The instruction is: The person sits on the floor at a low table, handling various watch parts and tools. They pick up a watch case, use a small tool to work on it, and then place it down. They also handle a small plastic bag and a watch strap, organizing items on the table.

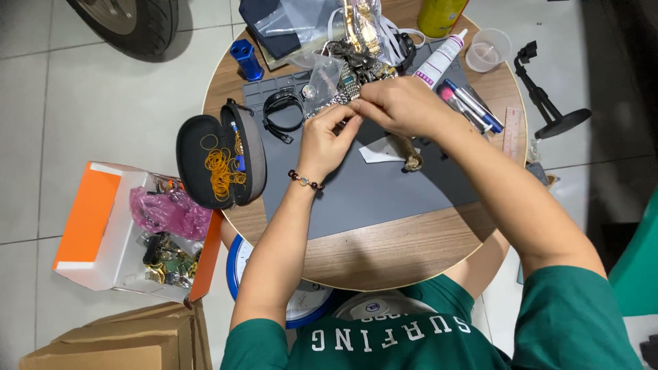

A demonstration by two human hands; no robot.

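While both hands work above it, the round wooden table [384, 253] carries a grey work mat [370, 192] that covers most of its far half. Left of the table, on the tiled floor, stands an open orange-and-white box [96, 226] holding a pink bag [168, 212] and small metal parts. At the mat's left edge lies an open black zip case [205, 154] containing orange rubber bands [221, 171]. Clear plastic bags [301, 24] and a heap of watches lie at the far rim, with a white glue tube [439, 60], a small clear cup [488, 49] and several pens [473, 104] to the right. A black wristband [282, 113] rests on the mat beside the case.

The left hand [325, 140], wearing a beaded bracelet [305, 181], pinches one end of a metal watch band [341, 98] between thumb and fingertips. The right hand [404, 106] is closed over the other end of the same band, fingers curled around it. The band is held just above the mat's far-centre area, between the two hands. A small white paper scrap [377, 152] lies on the mat just below the right hand.
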